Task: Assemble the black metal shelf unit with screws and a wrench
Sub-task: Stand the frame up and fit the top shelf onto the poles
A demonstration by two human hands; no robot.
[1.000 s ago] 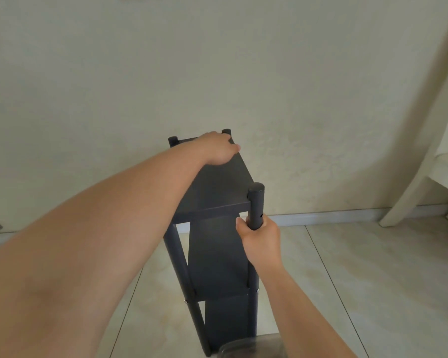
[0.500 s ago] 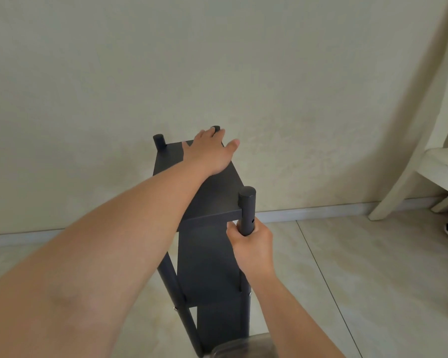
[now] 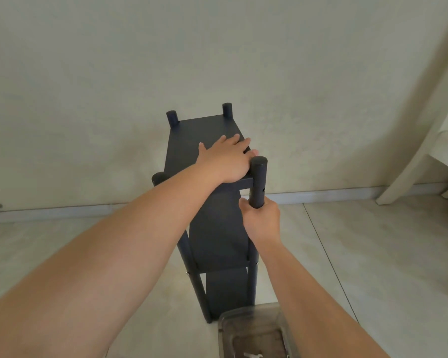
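Right hand (image 3: pixel 260 220): fingers curled round the near right post (image 3: pixel 258 181) of the black shelf unit (image 3: pixel 219 236), gripping just below the top shelf (image 3: pixel 189 140). Left hand (image 3: pixel 226 158): laid flat, fingers straight, palm down on that shelf, touching the post top beside it. The unit stands upright on the tiled floor (image 3: pixel 373 254), its far end close to the wall (image 3: pixel 217 47). Below the right forearm sits a clear plastic container (image 3: pixel 254 332); its contents appear to be small hardware, though blurred. Far to the right stands a white chair (image 3: pixel 445 151).
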